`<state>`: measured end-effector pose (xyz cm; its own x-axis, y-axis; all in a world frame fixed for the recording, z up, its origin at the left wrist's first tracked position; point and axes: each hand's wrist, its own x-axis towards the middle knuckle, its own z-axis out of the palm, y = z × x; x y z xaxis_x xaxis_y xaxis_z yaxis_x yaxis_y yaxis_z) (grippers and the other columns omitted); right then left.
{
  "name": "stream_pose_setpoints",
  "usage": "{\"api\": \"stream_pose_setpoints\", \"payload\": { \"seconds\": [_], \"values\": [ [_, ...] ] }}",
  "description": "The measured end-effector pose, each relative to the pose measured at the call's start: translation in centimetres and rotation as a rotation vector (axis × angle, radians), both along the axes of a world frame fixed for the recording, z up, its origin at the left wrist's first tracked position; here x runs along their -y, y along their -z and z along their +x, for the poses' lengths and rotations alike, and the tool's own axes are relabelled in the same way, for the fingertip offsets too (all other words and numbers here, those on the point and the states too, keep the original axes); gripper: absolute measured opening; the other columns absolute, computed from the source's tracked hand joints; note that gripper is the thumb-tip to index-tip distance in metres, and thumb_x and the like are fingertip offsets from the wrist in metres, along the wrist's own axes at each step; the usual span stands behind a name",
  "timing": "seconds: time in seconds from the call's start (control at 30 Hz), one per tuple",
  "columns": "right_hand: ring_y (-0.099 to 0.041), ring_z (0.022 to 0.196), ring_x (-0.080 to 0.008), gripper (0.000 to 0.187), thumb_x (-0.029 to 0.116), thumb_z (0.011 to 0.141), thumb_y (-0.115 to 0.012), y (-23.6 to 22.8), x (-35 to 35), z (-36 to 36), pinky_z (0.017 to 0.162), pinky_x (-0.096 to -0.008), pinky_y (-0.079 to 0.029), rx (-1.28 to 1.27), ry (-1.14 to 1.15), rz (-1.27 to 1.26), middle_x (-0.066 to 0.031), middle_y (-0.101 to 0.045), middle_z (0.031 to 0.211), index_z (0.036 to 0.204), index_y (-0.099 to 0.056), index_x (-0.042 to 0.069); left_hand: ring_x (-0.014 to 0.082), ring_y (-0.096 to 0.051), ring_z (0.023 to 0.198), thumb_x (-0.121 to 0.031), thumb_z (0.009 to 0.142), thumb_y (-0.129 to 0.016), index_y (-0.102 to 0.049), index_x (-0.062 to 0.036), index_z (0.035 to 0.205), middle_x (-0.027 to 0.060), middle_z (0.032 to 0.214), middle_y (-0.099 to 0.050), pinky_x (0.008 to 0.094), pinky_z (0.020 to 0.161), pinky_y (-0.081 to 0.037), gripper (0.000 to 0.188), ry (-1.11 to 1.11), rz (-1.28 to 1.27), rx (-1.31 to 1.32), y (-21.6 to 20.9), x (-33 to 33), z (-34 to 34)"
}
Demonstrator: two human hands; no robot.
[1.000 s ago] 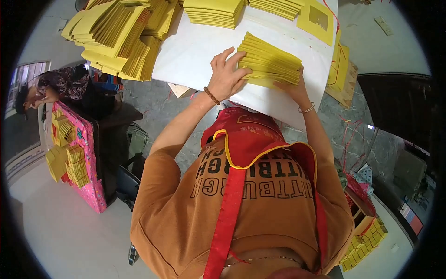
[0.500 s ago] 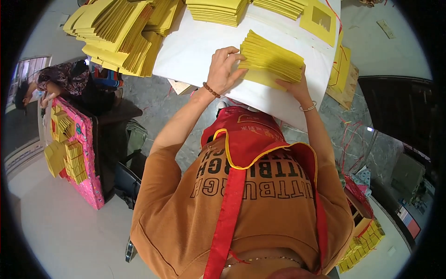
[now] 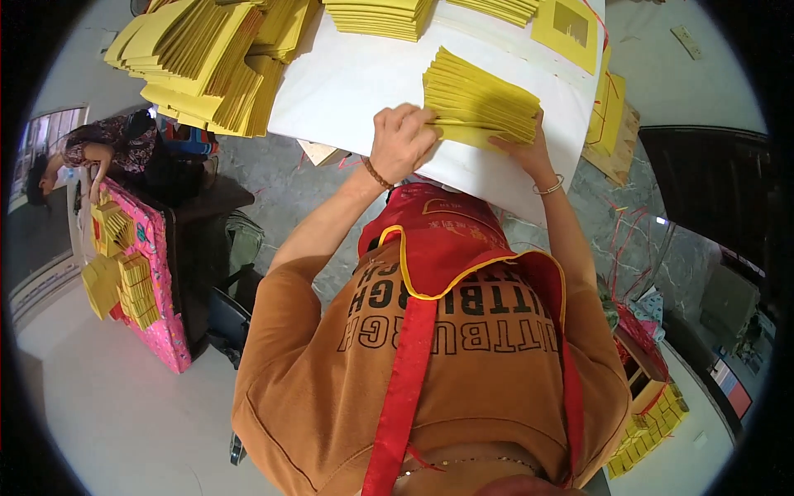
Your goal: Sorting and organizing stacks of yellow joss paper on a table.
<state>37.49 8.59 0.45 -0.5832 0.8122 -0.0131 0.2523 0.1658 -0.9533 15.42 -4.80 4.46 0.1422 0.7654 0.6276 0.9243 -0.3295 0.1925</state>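
A fanned stack of folded yellow paper lies before me on the white tabletop. My left hand is closed, its curled fingers pinching the stack's near left corner at a lower sheet. Around the near right corner my right hand is closed too, with the thumb on top of the near edge and the fingers at the right side. Exactly how many sheets the left fingers hold is hidden by the hand.
Large yellow paper piles fill the table's left side. More stacks lie at the far edge, beside a yellow sheet with a cut-out window. At the left, another person bends over a pink-covered table. Tied yellow bundles sit at lower right.
My left hand's spread fingers have curled in and closed on the stack's near left corner, the hand shifting slightly nearer me. The right hand keeps its hold. The other person's arm has moved.
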Motion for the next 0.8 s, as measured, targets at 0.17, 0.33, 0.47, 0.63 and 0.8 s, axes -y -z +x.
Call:
{"api": "stream_pose_setpoints", "payload": {
  "seconds": [0.17, 0.33, 0.47, 0.63, 0.8],
  "values": [
    [-0.052, 0.102, -0.0183, 0.075, 0.011, 0.065, -0.08, 0.0, -0.1, 0.0, 0.085, -0.0302, -0.047, -0.024, -0.021, -0.026, -0.0112, -0.05, 0.111, 0.116, -0.027, 0.003, 0.0187, -0.05, 0.079, -0.015, 0.068, -0.067, -0.059, -0.0108, 0.087, 0.0014, 0.082, -0.054, 0.0335, 0.069, -0.035, 0.021, 0.074, -0.054, 0.055, 0.7, 0.3, 0.5],
    [-0.052, 0.103, -0.0188, 0.074, 0.009, 0.065, -0.08, 0.3, -0.2, 0.1, 0.085, -0.0303, -0.047, -0.015, -0.036, 0.07, -0.0115, -0.05, 0.112, 0.116, -0.026, 0.003, 0.0191, -0.05, 0.07, -0.014, 0.071, -0.064, -0.059, -0.0115, 0.102, 0.0023, 0.072, -0.05, 0.0333, 0.063, -0.033, 0.031, -0.014, -0.224, 0.196, -0.8, 0.0, 2.4],
    [-0.052, 0.103, -0.0188, 0.075, 0.009, 0.065, -0.08, 0.5, -0.3, 0.1, 0.086, -0.0303, -0.047, 0.01, -0.052, 0.064, -0.011, -0.05, 0.112, 0.116, -0.026, 0.003, 0.019, -0.051, 0.069, -0.014, 0.072, -0.063, -0.058, -0.0133, 0.1, 0.0019, 0.071, -0.049, 0.0329, 0.062, -0.033, 0.028, -0.026, -0.308, 0.084, -1.5, -0.6, 3.0],
    [-0.053, 0.103, -0.0192, 0.078, 0.009, 0.064, -0.08, 0.6, -0.4, 0.2, 0.088, -0.0314, -0.045, 0.065, -0.079, 0.241, -0.0104, -0.051, 0.112, 0.12, -0.025, 0.004, 0.0188, -0.052, 0.075, -0.012, 0.07, -0.062, -0.055, -0.0123, 0.092, 0.0041, 0.076, -0.05, 0.0338, 0.063, -0.034, 0.023, -0.025, -0.195, -0.06, -1.1, -0.4, 2.8],
    [-0.052, 0.104, -0.0197, 0.082, 0.009, 0.061, -0.081, 2.0, -0.9, 0.6, 0.089, -0.0318, -0.043, 0.019, -0.053, 0.171, -0.0108, -0.05, 0.113, 0.121, -0.026, 0.003, 0.0238, -0.051, 0.079, -0.01, 0.068, -0.063, -0.052, -0.0083, 0.087, 0.0069, 0.08, -0.052, 0.0356, 0.068, -0.037, 0.021, 0.206, -0.247, 0.065, -0.4, -0.9, 2.8]
  ]
}}
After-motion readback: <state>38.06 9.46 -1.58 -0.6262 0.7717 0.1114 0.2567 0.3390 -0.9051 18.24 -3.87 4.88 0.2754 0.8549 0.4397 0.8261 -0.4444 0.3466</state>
